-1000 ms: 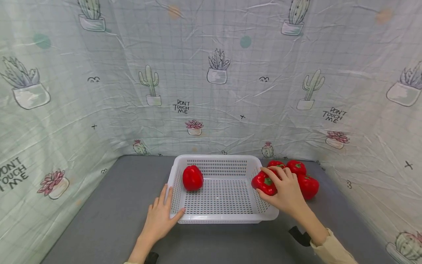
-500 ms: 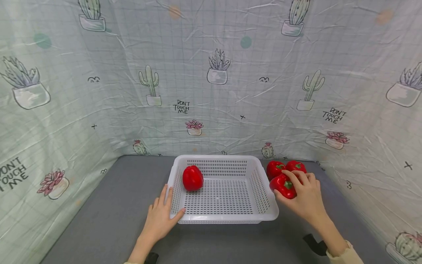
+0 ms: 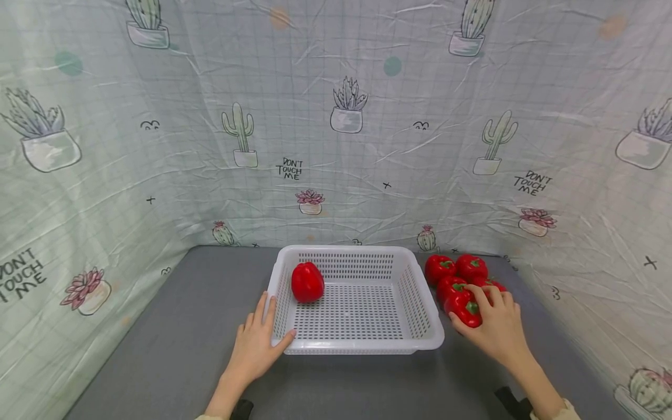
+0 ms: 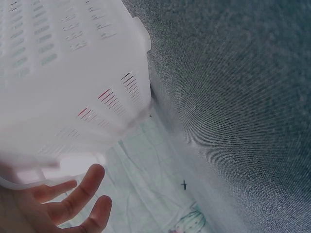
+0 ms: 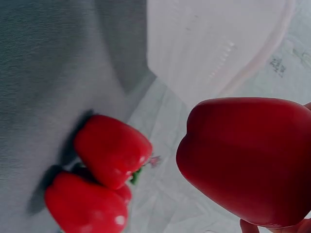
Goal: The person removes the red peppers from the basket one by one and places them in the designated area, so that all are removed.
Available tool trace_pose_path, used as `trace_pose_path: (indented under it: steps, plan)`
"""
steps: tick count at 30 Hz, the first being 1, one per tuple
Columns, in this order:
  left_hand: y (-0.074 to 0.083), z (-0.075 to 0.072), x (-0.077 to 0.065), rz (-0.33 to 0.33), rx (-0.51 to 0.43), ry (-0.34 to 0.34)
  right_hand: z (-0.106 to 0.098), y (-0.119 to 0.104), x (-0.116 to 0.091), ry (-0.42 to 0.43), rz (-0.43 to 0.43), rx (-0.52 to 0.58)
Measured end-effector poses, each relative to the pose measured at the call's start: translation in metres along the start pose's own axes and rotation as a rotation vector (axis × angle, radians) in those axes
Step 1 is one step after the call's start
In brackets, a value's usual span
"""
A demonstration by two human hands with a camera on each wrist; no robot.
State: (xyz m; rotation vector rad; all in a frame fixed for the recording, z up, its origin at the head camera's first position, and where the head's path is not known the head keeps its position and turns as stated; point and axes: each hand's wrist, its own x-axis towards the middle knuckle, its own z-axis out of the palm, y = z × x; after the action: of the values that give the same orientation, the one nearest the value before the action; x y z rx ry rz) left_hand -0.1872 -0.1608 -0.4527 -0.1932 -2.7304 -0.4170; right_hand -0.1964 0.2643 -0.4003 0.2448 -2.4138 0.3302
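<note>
My right hand [image 3: 496, 324] grips a red bell pepper [image 3: 465, 307] with a green stem, just right of the white plastic basket [image 3: 362, 345]. In the right wrist view this held pepper [image 5: 248, 160] hangs close to the camera, apart from the grey surface below, with only a few fingertips showing. Around it are more red bell peppers [image 3: 440, 269], partly hidden by the hand and the held one. A single bell pepper [image 3: 307, 282] stands inside the basket at its left end. My left hand [image 3: 254, 341] rests on the basket's near left corner, its fingers spread along the rim.
Grey cloth [image 3: 173, 344] covers the table. A pale curtain [image 3: 346, 163] printed with cacti hangs behind and on both sides. In the right wrist view, two loose peppers [image 5: 112, 150] lie on the cloth close to the basket's outer wall [image 5: 204, 48].
My right hand has carried its bell pepper from the basket's right rim outward to the right and nearer to me, over the loose peppers. My left hand has stayed on the basket.
</note>
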Motion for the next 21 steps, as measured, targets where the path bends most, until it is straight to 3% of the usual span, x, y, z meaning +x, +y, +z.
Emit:
trace_pose_path:
  steps: [10, 21]
  plan:
    - [0.001, -0.001, 0.000, -0.014, -0.004, -0.009, 0.015, 0.012, -0.006, -0.114, 0.062, -0.026]
    - [0.000, 0.000, 0.000, -0.013, -0.002, -0.010, 0.028, 0.020, -0.007, -0.210, 0.074, -0.028]
